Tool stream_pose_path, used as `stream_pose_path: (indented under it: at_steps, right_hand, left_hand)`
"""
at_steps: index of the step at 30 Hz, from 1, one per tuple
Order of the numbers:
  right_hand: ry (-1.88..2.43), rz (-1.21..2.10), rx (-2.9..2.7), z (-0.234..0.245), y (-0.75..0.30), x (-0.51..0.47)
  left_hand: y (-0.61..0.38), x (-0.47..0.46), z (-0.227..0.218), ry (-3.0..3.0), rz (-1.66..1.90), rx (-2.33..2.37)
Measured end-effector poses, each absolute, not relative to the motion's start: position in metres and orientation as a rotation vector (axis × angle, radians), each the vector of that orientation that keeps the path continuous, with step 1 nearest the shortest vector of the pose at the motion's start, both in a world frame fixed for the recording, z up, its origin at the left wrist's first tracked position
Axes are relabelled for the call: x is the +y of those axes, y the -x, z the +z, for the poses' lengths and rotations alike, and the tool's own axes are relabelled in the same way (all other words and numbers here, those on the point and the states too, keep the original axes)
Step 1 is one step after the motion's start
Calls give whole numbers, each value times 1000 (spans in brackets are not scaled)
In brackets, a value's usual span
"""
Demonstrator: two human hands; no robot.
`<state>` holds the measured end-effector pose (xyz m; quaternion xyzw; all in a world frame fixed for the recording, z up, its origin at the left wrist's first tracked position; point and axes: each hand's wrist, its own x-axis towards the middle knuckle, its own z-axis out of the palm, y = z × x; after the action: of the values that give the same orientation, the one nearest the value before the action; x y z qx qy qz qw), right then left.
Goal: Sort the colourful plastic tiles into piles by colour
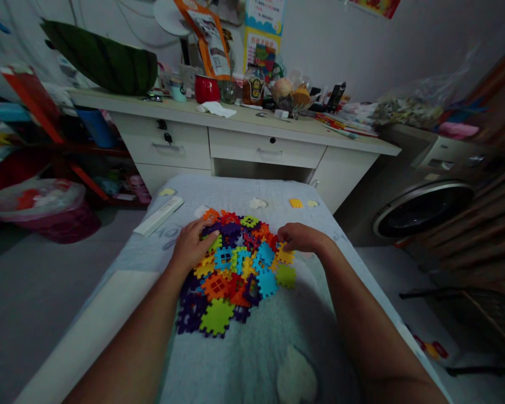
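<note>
A heap of several flat, toothed plastic building tiles (235, 269) in orange, blue, purple, green and yellow lies on a pale blue blanket (252, 359). My left hand (191, 244) rests on the heap's left edge, fingers curled down onto the tiles. My right hand (301, 237) sits at the heap's right edge, fingers bent and touching a yellow tile (285, 256). Whether either hand actually grips a tile is hidden by the fingers.
A white remote-like bar (159, 215) lies at the blanket's far left. Loose tiles (295, 202) sit near the far edge. Beyond stands a cluttered white desk (235, 140), a washing machine (421, 210) at right, a bagged bin (46, 207) at left.
</note>
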<state>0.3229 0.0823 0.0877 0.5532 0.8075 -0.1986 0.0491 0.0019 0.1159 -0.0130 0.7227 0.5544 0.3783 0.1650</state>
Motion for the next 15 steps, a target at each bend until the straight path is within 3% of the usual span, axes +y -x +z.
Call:
stream_pose_path:
  at_steps: [3,5,10,13,15]
  right_hand:
    - [-1717,-583,2523,86,-326,73]
    - [-1737,-736,2568,87,-334,69]
    - [-1941,-1571,2512,86,-368,78]
    - [-2548,-1927,2399,72,-385,97]
    - [-3119,-1941,2149,58,-392,114]
  left_hand:
    - [-1,116,-13,-2060,1069,1573]
    - [-1,116,-13,-2062,1069,1568]
    - [-2,116,-12,-2045,1064,1591]
    - [-3,115,-12,-2034,1077,1611]
    - [-3,115,-12,-2023,1077,1626]
